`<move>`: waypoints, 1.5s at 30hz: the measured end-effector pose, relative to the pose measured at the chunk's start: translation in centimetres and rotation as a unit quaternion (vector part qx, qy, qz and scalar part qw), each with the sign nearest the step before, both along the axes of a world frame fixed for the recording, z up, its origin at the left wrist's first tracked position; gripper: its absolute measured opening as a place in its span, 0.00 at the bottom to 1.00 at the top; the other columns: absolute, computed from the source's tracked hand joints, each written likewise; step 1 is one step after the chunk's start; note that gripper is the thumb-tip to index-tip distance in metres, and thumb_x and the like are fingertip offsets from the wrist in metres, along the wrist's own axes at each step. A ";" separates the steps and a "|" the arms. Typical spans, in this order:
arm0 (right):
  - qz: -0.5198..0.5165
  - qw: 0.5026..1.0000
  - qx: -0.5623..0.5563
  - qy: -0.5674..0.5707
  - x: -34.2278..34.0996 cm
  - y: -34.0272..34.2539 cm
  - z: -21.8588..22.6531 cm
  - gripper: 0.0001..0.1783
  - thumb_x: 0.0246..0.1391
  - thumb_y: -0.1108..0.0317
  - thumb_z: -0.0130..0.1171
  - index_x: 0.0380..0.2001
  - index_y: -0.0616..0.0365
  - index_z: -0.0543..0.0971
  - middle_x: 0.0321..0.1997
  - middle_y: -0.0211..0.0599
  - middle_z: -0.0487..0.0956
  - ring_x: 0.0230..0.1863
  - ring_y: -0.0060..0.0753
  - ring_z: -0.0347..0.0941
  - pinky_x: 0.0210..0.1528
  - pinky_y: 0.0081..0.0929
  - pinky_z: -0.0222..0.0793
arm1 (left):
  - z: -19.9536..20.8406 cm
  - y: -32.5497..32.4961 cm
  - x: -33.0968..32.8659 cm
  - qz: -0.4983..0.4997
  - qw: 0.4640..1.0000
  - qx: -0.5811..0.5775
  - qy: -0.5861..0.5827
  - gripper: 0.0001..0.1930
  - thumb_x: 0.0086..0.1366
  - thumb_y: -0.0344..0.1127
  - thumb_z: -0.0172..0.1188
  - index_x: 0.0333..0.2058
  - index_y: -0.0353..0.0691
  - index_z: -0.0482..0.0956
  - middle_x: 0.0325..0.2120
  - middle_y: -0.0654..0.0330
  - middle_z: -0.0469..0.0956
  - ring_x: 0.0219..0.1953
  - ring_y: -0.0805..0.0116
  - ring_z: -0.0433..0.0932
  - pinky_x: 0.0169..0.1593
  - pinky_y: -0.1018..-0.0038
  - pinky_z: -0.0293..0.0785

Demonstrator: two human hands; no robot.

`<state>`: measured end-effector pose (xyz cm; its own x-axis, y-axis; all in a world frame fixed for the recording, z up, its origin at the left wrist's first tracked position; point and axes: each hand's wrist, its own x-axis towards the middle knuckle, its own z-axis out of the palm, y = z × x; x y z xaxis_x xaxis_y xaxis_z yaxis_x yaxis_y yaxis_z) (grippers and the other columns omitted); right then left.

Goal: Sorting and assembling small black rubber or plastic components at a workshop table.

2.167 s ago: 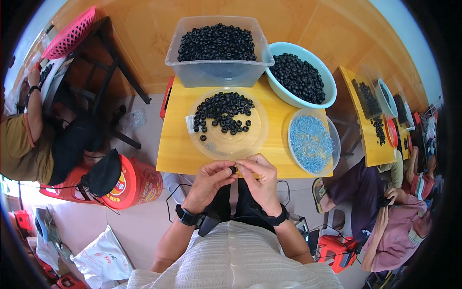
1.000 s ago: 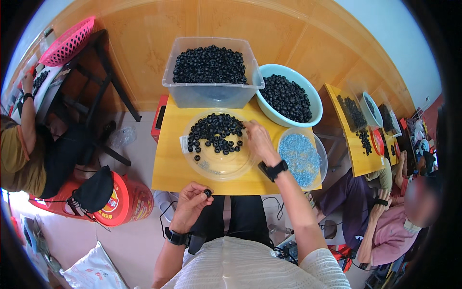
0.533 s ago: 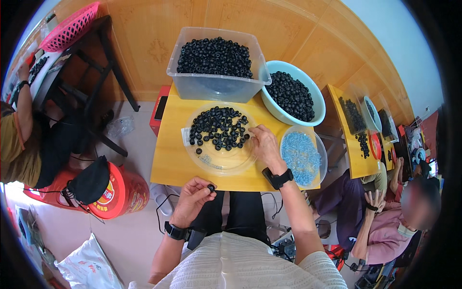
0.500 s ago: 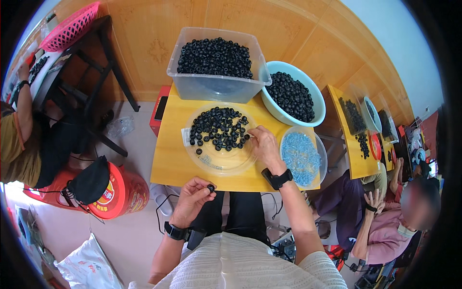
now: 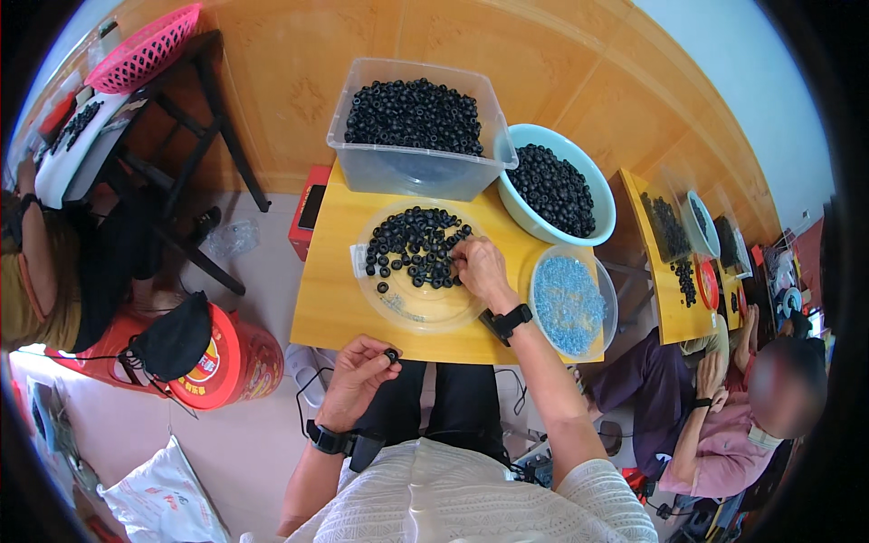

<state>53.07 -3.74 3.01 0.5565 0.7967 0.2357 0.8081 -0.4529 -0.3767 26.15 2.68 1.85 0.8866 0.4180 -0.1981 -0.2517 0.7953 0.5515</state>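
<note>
My left hand (image 5: 359, 373), just off the table's near edge, pinches a small black ring-shaped part (image 5: 391, 356) between thumb and fingertips. My right hand (image 5: 482, 270) reaches over a round clear plastic tray (image 5: 448, 317), its fingers bent together at the right side of a loose spread of black ring-shaped parts (image 5: 419, 231). What those fingertips hold, if anything, is hidden. A few tiny pale blue pieces (image 5: 398, 308) lie near the tray's front rim. Right of my hand sits a clear round container of small light-blue pieces (image 5: 568, 303).
On the yellow table (image 5: 330, 308), a clear bin (image 5: 407, 172) of black parts stands at the back. Beside it is a light-blue basin (image 5: 602, 213), also full. Co-workers sit at left and right; a red bucket (image 5: 249, 357) stands on the left floor.
My right hand has moved slightly left onto the edge of the spread of parts, fingers curling in. My left hand keeps its black part. The co-worker at right has brought their hands together.
</note>
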 end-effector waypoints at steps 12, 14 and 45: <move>-0.024 0.748 0.267 0.607 -1.3 -2.4 3.6 0.10 0.51 0.77 0.53 0.38 0.69 0.75 0.34 0.38 0.77 0.34 0.25 0.75 0.38 0.20 0.73 | 0.2 0.0 0.1 0.001 1.000 0.005 -0.001 0.08 0.58 0.23 0.54 0.37 0.37 0.72 0.34 0.56 0.77 0.33 0.70 0.78 0.38 0.78 0.76; -0.016 0.727 0.282 0.626 -1.7 -2.9 3.9 0.12 0.50 0.78 0.54 0.40 0.69 0.74 0.35 0.39 0.77 0.34 0.27 0.76 0.40 0.20 0.73 | 0.8 -0.2 0.5 -0.004 1.000 0.010 0.003 0.08 0.58 0.23 0.54 0.37 0.37 0.72 0.34 0.56 0.77 0.33 0.70 0.78 0.38 0.78 0.76; 0.056 0.718 0.195 0.666 -8.2 -5.6 5.1 0.11 0.53 0.73 0.52 0.38 0.66 0.75 0.36 0.42 0.78 0.37 0.34 0.77 0.41 0.25 0.74 | 2.6 -0.1 2.7 -0.028 0.999 0.034 -0.029 0.08 0.58 0.25 0.56 0.38 0.36 0.71 0.34 0.59 0.76 0.33 0.73 0.77 0.38 0.79 0.76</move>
